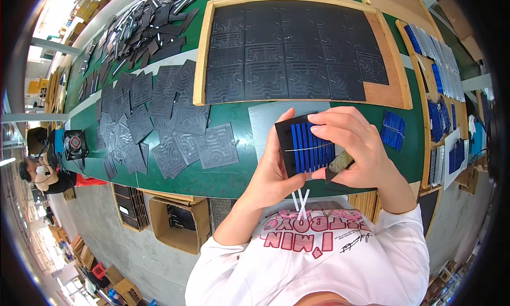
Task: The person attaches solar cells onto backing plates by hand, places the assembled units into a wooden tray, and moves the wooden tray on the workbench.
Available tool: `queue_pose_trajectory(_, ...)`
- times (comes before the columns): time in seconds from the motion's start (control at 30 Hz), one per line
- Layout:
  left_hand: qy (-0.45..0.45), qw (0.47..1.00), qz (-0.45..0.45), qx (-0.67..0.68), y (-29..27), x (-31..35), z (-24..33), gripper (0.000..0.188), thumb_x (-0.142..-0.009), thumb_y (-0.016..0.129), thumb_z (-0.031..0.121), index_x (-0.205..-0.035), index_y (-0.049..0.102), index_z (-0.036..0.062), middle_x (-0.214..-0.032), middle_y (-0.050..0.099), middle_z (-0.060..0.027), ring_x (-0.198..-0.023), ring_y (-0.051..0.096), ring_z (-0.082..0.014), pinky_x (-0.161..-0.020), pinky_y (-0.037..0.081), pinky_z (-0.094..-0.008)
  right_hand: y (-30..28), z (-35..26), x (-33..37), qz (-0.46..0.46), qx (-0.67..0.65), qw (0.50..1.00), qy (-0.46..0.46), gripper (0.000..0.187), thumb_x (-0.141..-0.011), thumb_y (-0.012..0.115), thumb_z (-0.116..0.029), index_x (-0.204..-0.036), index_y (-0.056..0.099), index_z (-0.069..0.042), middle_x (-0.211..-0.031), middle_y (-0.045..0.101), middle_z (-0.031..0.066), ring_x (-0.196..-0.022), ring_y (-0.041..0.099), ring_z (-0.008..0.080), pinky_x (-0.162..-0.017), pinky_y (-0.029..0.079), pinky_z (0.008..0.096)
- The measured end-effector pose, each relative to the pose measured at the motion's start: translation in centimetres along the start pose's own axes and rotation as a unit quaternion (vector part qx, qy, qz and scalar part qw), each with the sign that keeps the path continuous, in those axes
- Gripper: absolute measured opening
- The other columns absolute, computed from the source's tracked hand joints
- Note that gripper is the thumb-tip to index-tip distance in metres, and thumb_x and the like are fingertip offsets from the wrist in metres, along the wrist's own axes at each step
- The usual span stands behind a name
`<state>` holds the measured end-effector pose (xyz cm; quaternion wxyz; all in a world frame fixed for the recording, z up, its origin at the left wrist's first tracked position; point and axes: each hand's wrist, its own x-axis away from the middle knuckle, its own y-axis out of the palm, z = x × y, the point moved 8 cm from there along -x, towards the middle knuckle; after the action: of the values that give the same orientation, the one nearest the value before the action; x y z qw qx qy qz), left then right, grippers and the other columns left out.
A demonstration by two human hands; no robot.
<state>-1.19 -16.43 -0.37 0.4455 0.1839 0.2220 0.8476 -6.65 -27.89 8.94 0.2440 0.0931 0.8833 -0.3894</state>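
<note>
Close to the table's near edge, I hold a black square panel (287,141) with blue solar cell strips (313,149) lined up across it. A thin pale wire runs over the strips. My left hand (273,170) grips the panel's left side, thumb along the lower edge. My right hand (361,144) closes round the right side, fingertips on the upper part of the strips. Against that palm sits a yellowish-green piece (340,161), partly hidden, whose kind I cannot make out. Beneath my hands lies a pale ribbed sheet (260,122).
A wooden-framed tray (199,75) of black square panels stands behind my hands. Loose black panels (194,117) spread to the left, with a heap of dark strips (154,32) beyond. Blue strips (393,129) lie at right, beside a wooden tray (425,107). A person (45,176) is far left.
</note>
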Motion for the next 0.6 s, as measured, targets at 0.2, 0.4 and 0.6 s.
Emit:
queue_pose_trajectory(0.2,0.001,1.0,-0.004,0.005,0.32,0.02,0.33,0.107,-0.063,0.052,-0.021,-0.157,0.012,0.0109,-0.143,0.041,-0.0132,-0.132,0.047,-0.0254,-0.106,0.045,-0.0401,0.0,-0.12,-0.06,0.001,-0.001,1.0,-0.001,0.069,-0.057,0.088,-0.025,-0.12,0.062,-0.011,-0.12,0.065,0.0047,-0.104,0.063,0.0271,-0.07,0.059,0.0347)
queue_pose_trajectory(0.4,-0.014,1.0,-0.002,0.018,0.56,-0.07,0.14,0.108,-0.062,0.052,-0.02,-0.157,0.013,0.0112,-0.143,0.041,-0.0118,-0.132,0.047,-0.025,-0.107,0.044,-0.04,-0.05,-0.06,0.04,0.003,-0.013,1.0,-0.003,0.069,-0.057,0.088,-0.024,-0.12,0.062,-0.012,-0.119,0.065,0.0053,-0.105,0.062,0.0275,-0.07,0.059,0.0342)
queue_pose_trajectory(0.6,-0.045,0.996,-0.007,0.078,0.83,-0.01,-0.37,0.111,-0.06,0.056,-0.021,-0.157,0.015,0.0124,-0.145,0.042,-0.011,-0.134,0.047,-0.0256,-0.108,0.044,-0.0404,0.2,0.45,0.14,0.004,-0.032,0.999,-0.01,0.075,-0.052,0.086,-0.011,-0.122,0.06,-0.013,-0.121,0.064,0.0058,-0.107,0.062,0.0284,-0.067,0.059,0.0337)
